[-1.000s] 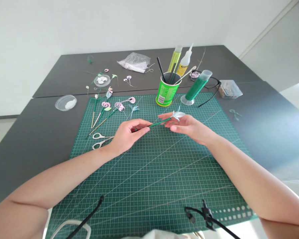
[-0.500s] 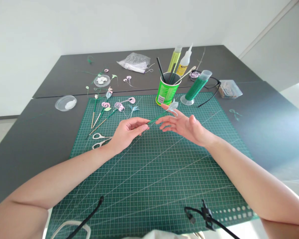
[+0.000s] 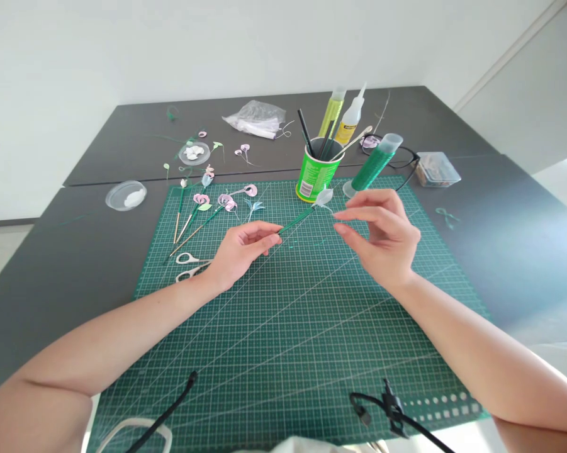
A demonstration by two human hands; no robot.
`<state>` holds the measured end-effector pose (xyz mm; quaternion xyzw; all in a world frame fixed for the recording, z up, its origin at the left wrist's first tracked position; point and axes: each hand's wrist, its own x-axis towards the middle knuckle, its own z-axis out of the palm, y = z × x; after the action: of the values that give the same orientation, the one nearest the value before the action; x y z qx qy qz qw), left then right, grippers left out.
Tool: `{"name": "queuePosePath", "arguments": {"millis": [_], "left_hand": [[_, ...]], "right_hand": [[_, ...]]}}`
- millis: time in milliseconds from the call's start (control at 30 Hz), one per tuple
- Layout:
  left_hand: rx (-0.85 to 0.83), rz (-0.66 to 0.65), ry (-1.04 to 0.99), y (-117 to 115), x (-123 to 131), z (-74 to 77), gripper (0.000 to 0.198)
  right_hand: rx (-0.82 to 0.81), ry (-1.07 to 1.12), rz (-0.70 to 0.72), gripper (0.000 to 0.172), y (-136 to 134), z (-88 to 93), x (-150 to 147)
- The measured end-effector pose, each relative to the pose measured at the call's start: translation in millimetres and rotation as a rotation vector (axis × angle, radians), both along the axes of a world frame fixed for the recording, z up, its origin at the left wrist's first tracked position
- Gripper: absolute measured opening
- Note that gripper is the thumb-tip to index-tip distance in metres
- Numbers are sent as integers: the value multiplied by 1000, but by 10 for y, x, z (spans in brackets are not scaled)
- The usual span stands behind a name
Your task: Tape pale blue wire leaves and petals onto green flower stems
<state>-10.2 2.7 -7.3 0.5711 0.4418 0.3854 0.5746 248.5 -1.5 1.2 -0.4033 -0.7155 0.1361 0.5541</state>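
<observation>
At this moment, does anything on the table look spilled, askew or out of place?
A loose tangle of green thread lies on the table, right of the mat, like a stray scrap. No spill shows.

- Pale blue, pointed-petalled flower (image 3: pixel 323 197) on a slender deep green stem (image 3: pixel 297 221)
- Rectangular dark green cutting mat (image 3: pixel 283 333), patterned with fine white grid lines
- Round bright green cup (image 3: pixel 321 176), white-rimmed, yellow at the base
- Translucent white plastic bottle (image 3: pixel 352 114), yellow label (image 3: pixel 345 133)
- Flat dark grey tabletop (image 3: pixel 61 264)

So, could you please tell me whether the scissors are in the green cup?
No, the scissors lie on the cutting mat, partly hidden by the left hand.
</observation>
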Motion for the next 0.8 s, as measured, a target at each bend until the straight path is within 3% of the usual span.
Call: {"name": "queuePosePath", "arguments": {"millis": [167,333,467,567,700,800], "left_hand": [[-38,22,-30,-3,-8,1,28],[-44,19,-22,-5,-29,-12,30],[-44,13,-22,0,-34,-15,31],[-50,11,-17,-1,-26,-4,30],[-38,-2,-13,-13,-9,14,29],[-15,-13,-14,-21,-5,15,26]], "right_hand": [[16,-128,74,13,12,15,0],[-122,-150,139,12,68,-30,-11],[-164,13,91,13,61,-52,-30],[-177,191,49,29,45,-54,-39],[-246,189,86,46,41,-59,-41],[-280,162,96,36,37,-69,-52]]}}
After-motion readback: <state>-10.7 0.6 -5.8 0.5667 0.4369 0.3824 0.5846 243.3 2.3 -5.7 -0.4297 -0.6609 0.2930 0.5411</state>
